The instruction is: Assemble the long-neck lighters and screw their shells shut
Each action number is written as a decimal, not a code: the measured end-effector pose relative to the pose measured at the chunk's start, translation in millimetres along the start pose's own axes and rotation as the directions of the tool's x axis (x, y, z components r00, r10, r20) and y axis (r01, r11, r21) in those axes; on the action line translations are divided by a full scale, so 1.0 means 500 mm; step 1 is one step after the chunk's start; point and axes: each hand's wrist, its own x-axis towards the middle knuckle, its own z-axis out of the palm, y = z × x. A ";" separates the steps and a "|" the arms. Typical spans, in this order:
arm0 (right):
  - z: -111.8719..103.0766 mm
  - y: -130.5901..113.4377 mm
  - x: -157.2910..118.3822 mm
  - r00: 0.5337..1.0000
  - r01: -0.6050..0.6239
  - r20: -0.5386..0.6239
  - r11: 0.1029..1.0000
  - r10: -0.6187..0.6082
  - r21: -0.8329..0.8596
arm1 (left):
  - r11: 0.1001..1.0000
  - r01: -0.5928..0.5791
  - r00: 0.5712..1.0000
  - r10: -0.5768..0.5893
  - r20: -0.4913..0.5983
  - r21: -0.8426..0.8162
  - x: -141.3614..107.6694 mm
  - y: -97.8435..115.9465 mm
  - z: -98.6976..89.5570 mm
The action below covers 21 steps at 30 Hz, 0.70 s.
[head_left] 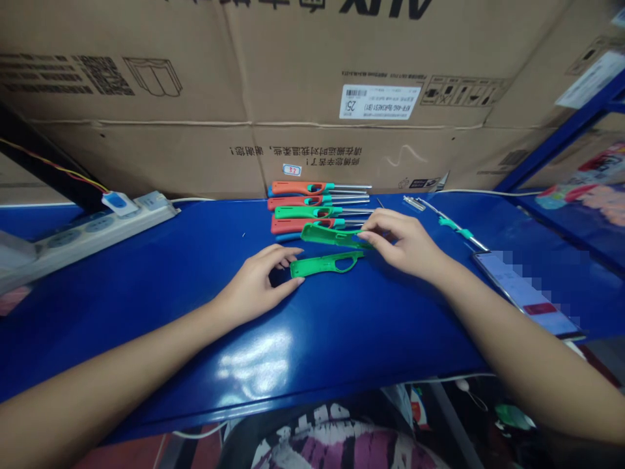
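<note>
My left hand (261,279) holds the left end of a green lighter casing half (319,264) between thumb and fingers, just over the blue table. The half has an oval trigger opening at its right. In my right hand (398,236), thumb and fingers pinch the right end of a second green casing half (327,235), directly behind the first. Its inner side shows ribs. Behind both halves lie several assembled long-nosed lighters, among them an orange one (295,188), a green one (297,212) and a red one (293,225). Their metal tubes point right.
A large cardboard box (185,150) stands along the back of the blue table (195,365). At left is a white power strip (97,229) with a plug. On the right lie a metal tube with teal parts (459,228), small metal pieces (414,202) and a phone (517,286).
</note>
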 end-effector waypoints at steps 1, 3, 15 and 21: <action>-0.004 -0.001 0.000 0.999 -0.013 0.050 0.999 0.011 0.043 | 1.000 0.006 1.000 -0.006 -0.011 0.000 0.000 -0.001 0.000; -0.006 -0.005 -0.002 0.980 -0.027 0.198 0.991 0.001 0.130 | 1.000 0.013 1.000 -0.013 -0.025 -0.005 0.001 -0.003 0.000; 0.038 0.007 -0.018 0.909 -0.067 0.416 0.982 -0.012 0.176 | 1.000 -0.013 0.997 0.014 -0.075 0.009 -0.001 0.012 -0.005; 0.040 0.005 -0.017 0.918 -0.022 0.395 0.988 -0.040 0.151 | 0.981 -0.131 0.991 0.129 0.024 0.143 -0.019 0.049 -0.005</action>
